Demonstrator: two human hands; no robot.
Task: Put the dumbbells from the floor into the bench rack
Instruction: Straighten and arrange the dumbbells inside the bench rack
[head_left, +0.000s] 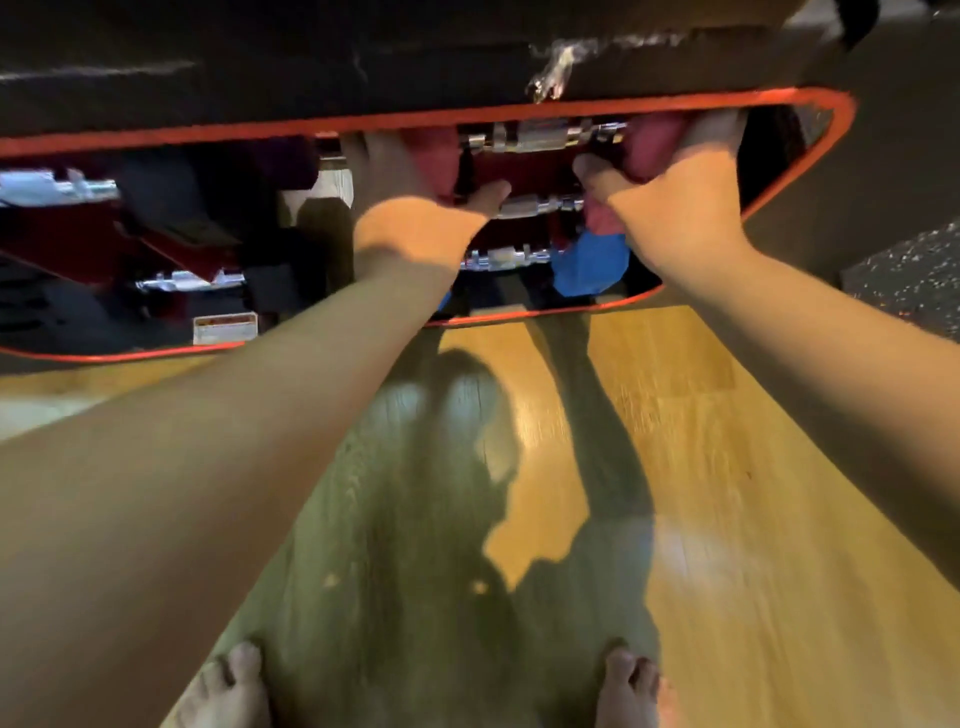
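Pink dumbbell (540, 136), chrome handle level, inside the bench rack (831, 135), high in the orange-rimmed opening beneath the dark bench pad (260, 62). Head view, blurred by motion. Gripped at both ends: left hand (415, 208) wrapped around the pink head on the left, thumb stretched toward a second chrome handle (535, 205) just below; right hand (675, 197) clenched around the pink head on the right, fingers curled over its top close under the orange rim. Both bare forearms reaching forward from the lower corners of the frame.

Lower in the same opening, a third chrome handle (506, 258) beside a blue dumbbell head (589, 265), near the bottom rim. Farther left inside the rack, dark weights with chrome handles (57, 188) on red angled supports (171, 249), and a small white label (225, 328) near the lower rim; details there too dim to tell.

Underfoot, glossy wooden floor (675, 467), yellow in the light, shadowed down the middle, with bare toes (234, 680) at the bottom edge. At right, a speckled dark mat (909, 280) beside the rack.
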